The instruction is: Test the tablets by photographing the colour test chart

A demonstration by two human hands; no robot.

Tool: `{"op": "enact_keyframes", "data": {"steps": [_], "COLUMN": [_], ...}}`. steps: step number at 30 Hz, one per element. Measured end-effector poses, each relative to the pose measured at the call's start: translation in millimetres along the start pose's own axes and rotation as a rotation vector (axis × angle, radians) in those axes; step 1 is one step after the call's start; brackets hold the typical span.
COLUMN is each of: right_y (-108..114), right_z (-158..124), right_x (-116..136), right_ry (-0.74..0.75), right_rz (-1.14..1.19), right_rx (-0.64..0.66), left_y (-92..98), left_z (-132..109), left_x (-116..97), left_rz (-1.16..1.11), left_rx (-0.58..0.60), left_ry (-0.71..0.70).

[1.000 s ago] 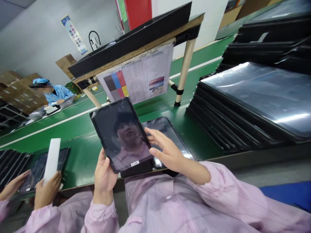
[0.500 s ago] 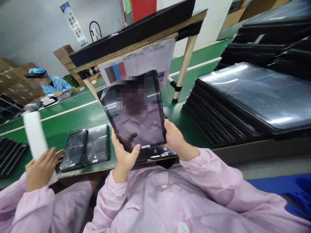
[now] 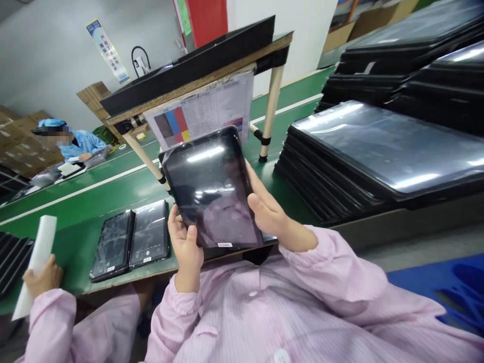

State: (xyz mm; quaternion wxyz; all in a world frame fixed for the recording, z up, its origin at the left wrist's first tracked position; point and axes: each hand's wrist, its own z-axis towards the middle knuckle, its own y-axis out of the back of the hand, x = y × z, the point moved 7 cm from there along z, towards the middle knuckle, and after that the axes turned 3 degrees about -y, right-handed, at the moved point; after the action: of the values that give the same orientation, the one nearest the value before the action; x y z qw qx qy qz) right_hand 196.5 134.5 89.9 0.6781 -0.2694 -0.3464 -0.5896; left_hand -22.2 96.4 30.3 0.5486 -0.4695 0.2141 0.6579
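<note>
A black tablet [image 3: 214, 201] with a glossy reflective screen and a small white label on its lower edge is held up in front of me, tilted. My left hand [image 3: 185, 247] grips its lower left side, thumb at the front edge. My right hand [image 3: 268, 209] holds the right edge, its fingers partly behind the tablet. On the green bench left of my left hand lie two similar tablets, one [image 3: 148, 233] beside the other [image 3: 112, 243], both with white labels.
Stacks of black-framed glossy panels [image 3: 378, 146] rise at the right. A wooden-topped stand [image 3: 204, 75] with a printed sheet [image 3: 200, 111] stands behind the tablet. At left, a co-worker's hand [image 3: 43, 277] holds a white strip [image 3: 41, 242]. Another person [image 3: 75, 143] sits across the green bench [image 3: 86, 186].
The tablet has tilted and dropped slightly, and a bright light reflection now crosses its screen. My right hand has slid up its edge. The co-worker's hand and white strip have moved left and down.
</note>
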Motion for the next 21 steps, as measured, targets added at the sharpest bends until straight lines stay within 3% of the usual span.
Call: {"op": "enact_keyframes", "data": {"steps": [5,14,21], "right_y": [10,10,-3], "right_z": [19,21,11], "right_x": [19,2,-3], "right_ry": [0.058,-0.058,-0.156], "right_rz": [-0.266,-0.259,-0.532], "right_rx": [0.038,0.05,0.141], "left_y": [-0.1,-2.2,7.0], "left_z": [-14,-21,-14], "left_x": [12,12,8], "left_rz": [-0.019,0.096,0.241], "left_rx": [-0.008,0.035,-0.034], "left_ry": [0.065,0.043,0.005]}}
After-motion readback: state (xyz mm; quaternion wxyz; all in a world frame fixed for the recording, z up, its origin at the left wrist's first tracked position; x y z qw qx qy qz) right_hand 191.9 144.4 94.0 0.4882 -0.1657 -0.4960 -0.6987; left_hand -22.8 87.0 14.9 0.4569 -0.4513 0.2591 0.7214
